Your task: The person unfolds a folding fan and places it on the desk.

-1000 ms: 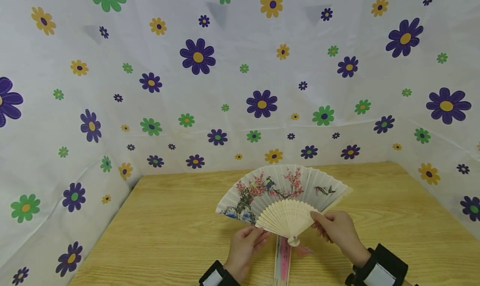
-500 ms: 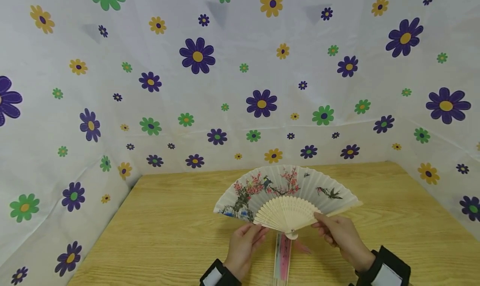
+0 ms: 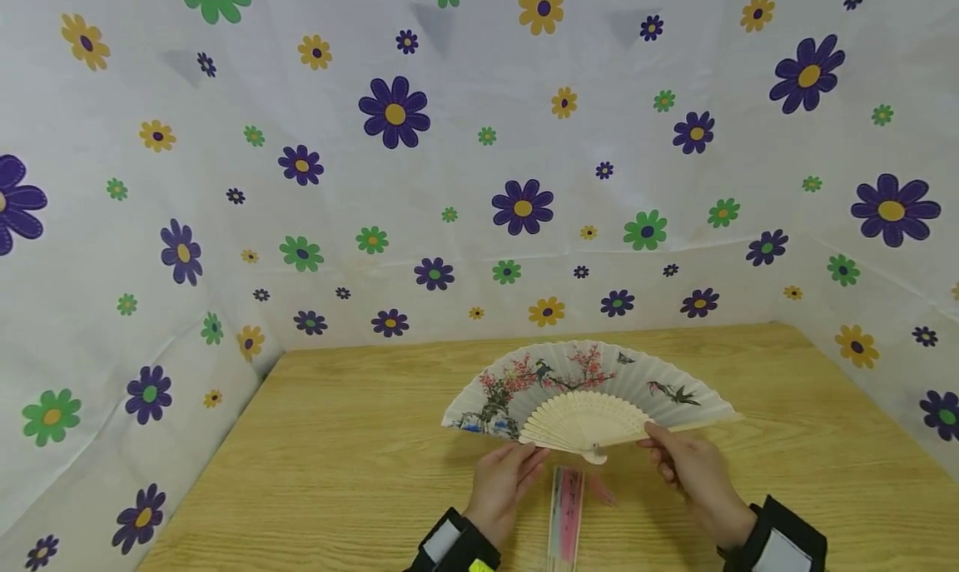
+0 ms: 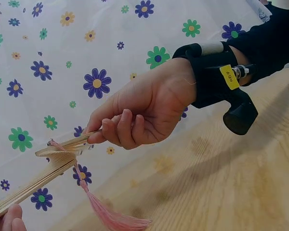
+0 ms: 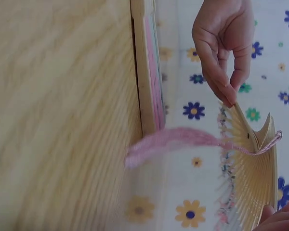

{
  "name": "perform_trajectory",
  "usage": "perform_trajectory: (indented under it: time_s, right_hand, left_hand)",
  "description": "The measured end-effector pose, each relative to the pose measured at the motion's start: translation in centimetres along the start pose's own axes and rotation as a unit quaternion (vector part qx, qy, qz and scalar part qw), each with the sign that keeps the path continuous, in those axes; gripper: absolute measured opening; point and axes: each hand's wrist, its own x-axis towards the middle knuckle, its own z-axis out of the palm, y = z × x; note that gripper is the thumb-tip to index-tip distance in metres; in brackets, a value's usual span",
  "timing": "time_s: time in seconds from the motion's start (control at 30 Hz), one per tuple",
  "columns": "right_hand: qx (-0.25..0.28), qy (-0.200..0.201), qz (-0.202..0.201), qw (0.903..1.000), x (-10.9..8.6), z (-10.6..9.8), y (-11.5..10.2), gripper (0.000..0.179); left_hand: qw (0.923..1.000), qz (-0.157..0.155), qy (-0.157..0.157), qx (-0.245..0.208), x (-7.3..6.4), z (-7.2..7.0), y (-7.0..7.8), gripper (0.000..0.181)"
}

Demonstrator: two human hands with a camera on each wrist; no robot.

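A folding fan (image 3: 558, 418), spread wide, is held up over the table with its white leaf of blossoms and birds facing me. My left hand (image 3: 504, 484) pinches its left outer stick between thumb and fingers. On the opposite side, my right hand (image 3: 697, 472) pinches the right outer stick. The pivot end sits between the hands, and a pink tassel (image 4: 111, 211) hangs from it in the left wrist view. Below the fan lies a narrow wood-edged piece (image 3: 565, 514) with pink and grey-green strips, which neither hand touches.
The wood-grain table (image 3: 360, 447) extends to both sides and behind the fan. A white cloth (image 3: 449, 172) printed with purple, green and yellow flowers hangs behind and along the sides.
The fan has spread wider and its pivot has risen. My right hand has moved outward to the right; my left hand has shifted slightly right and up. Both still pinch the outer sticks.
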Motion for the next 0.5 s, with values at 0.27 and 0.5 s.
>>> perform_trajectory:
  time_s: [0.27,0.5]
  right_hand:
    - [-0.051,0.009,-0.050,0.9974,5.0,-6.0,-0.6,0.040]
    - [-0.069,0.015,-0.021,0.9973,8.1,-10.2,0.1,0.043]
  left_hand:
    - [0.9994,-0.008,0.029,-0.019,7.0,7.0,-2.1,0.027]
    - [0.9953,-0.039,0.089,0.006,12.8,11.1,-6.8,0.017]
